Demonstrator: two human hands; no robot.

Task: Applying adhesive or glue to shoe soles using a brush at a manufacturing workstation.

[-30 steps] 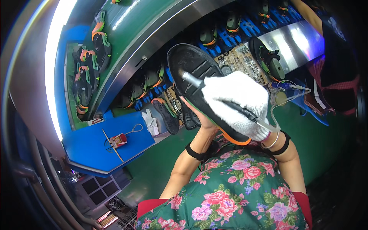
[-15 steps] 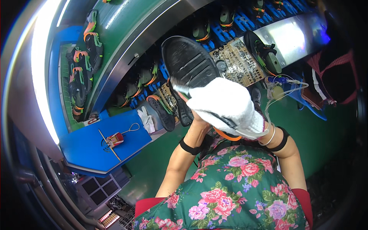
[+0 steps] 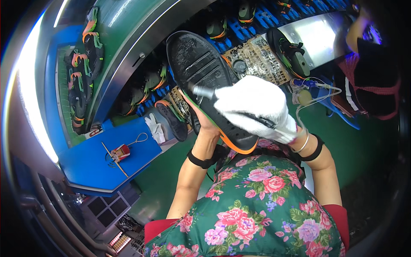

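Green flooring and a blue side table [image 3: 128, 162] frame the person's lap, where the bare left hand [image 3: 204, 124] grips a black shoe sole [image 3: 205, 81] edged in orange, underside up. The white-gloved right hand [image 3: 257, 107] is closed on a brush [image 3: 203, 91] touching the sole's middle, so coating looks part-done. Further off, at twelve o'clock, more shoes [image 3: 291, 51] wait on the line.

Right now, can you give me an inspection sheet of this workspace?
Surface: blue bench top, partly bare.
Job's things: black shoe sole with orange edge, held bottom-up; thin tool on it.
Clutter: white glove, small red item, loose dark shoe.
Grips: left hand under the sole; right hand, white-gloved, holds the tool.
Cables: thin tube right of the glove.
Surroundings: shoes on green conveyor, blue racks.
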